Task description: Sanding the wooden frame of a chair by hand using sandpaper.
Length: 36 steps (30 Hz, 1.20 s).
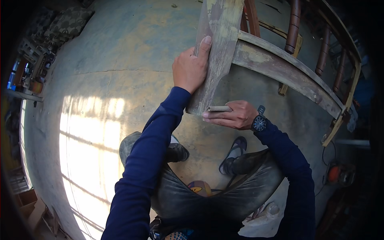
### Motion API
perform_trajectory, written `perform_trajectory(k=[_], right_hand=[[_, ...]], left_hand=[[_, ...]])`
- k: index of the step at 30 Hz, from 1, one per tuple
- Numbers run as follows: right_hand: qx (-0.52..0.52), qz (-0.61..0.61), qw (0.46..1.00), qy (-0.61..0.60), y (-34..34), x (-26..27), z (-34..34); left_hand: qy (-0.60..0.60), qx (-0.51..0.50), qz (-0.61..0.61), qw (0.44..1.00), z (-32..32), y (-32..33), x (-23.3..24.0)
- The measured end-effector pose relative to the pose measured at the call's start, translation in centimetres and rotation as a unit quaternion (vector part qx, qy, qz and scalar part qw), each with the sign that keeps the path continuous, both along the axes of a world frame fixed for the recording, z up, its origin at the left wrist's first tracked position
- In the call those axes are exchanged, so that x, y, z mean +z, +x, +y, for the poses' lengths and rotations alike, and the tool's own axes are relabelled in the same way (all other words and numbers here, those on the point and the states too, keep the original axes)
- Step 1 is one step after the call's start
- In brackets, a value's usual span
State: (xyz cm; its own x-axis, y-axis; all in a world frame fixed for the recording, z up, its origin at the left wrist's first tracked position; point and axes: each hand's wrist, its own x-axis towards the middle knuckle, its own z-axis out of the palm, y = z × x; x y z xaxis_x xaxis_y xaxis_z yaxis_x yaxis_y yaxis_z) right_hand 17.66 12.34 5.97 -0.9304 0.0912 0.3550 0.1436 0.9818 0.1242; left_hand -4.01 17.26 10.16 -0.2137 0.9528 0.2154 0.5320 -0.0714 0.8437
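My left hand [192, 67] grips the edge of a wide wooden furniture leg [220, 45], its thumb lying on the worn, partly stripped face. In my right hand [237, 115] is a folded piece of what looks like sandpaper [220, 109], held between thumb and fingers at the end of the leg nearest me. The thumb and fingertips are beside that end; whether the paper touches the wood I cannot tell. A curved wooden rail [279, 70] with patchy old finish joins the leg and runs off to the right.
Turned brown spindles [293, 27] belong to the wooden frame at upper right. A ball [199, 188] sits on the concrete floor [132, 60] between my feet. An orange and dark machine [334, 174] with a cord is at right. Camouflage fabric [69, 24] and wood scraps [36, 207] lie along the left.
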Motion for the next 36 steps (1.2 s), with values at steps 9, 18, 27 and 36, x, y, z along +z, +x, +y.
perform_trajectory(k=[9,18,27,36], right_hand=[[-0.024,0.107,0.993,0.042,0.1,-1.4,-0.6],[0.004,0.041,0.999,-0.009,-1.2,0.1,0.4],[-0.039,0.057,0.997,0.015,-0.6,-1.0,0.6],[-0.041,0.075,0.996,-0.003,-0.9,0.3,0.6]], left_hand=[[-0.003,0.000,-0.020,1.000,0.0,0.1,0.2],[0.007,0.013,-0.008,1.000,0.2,0.1,-0.3],[-0.012,0.004,-0.016,1.000,-0.1,0.1,0.4],[0.004,0.013,-0.028,1.000,-0.3,0.2,0.3]])
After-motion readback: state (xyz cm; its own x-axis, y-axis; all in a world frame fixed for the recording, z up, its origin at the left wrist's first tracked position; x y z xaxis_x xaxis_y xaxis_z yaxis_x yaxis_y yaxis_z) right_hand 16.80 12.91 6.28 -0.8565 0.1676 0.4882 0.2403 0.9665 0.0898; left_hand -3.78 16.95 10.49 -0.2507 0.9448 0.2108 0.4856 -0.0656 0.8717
